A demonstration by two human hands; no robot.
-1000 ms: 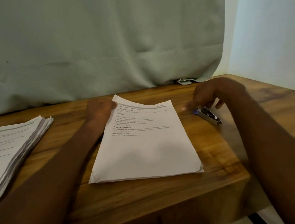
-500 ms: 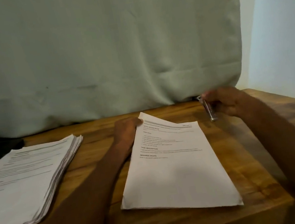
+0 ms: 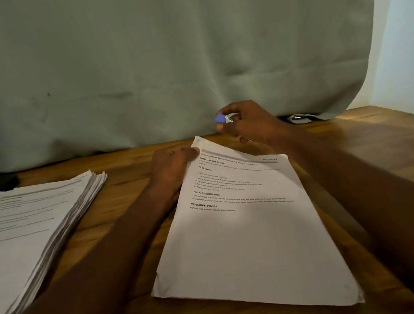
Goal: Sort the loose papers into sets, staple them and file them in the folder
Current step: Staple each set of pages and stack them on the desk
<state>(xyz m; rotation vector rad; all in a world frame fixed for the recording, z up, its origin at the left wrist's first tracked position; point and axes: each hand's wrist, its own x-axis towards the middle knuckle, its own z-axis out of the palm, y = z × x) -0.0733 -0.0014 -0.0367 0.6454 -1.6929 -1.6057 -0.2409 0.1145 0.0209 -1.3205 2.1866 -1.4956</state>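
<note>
A thin set of printed papers (image 3: pixel 248 231) lies on the wooden table (image 3: pixel 127 165) in front of me. My left hand (image 3: pixel 172 164) pinches the set's far left corner, which is lifted a little off the table. My right hand (image 3: pixel 246 122) holds a small stapler (image 3: pixel 223 119) with a blue end, just above and behind that corner. A thick stack of loose papers (image 3: pixel 25 235) lies at the left. No folder is in view.
A pale green curtain (image 3: pixel 160 57) hangs right behind the table. A small white object (image 3: pixel 300 118) lies under its hem at the back right. The table's right edge (image 3: pixel 407 112) runs along a light wall.
My right hand picked the stapler up off the table at the right and carried it left to the set's far left corner. My left hand kept its hold on that corner.
</note>
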